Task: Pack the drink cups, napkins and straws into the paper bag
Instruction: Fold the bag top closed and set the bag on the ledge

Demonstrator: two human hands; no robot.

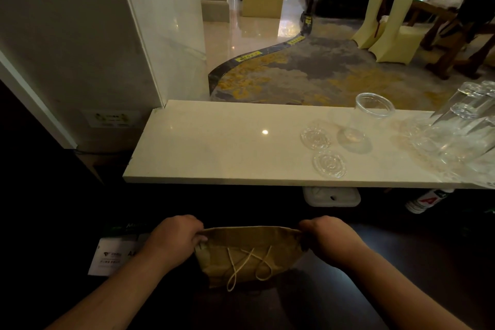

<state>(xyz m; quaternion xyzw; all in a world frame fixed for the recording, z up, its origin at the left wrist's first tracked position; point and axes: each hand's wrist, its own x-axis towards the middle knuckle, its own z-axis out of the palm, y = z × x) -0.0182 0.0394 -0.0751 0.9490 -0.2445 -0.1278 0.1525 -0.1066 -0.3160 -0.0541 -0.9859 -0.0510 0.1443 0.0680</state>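
Note:
A brown paper bag (pixel 249 254) with pale string handles hangs below the counter, held at its top edge from both sides. My left hand (pixel 174 238) grips the bag's left corner and my right hand (pixel 329 238) grips the right corner. On the pale stone counter (pixel 214 147) stands a clear plastic drink cup (pixel 361 120), upright and uncovered. Two clear round lids (pixel 315 137) (pixel 330 163) lie flat beside it. Napkins and straws are not visible.
Several upturned clear glasses (pixel 460 128) crowd the counter's right end. Below the counter lie a white box (pixel 332 197), a labelled bottle (pixel 426 201) and printed paper (pixel 115 254). A pillar stands at left; chairs and carpet lie beyond.

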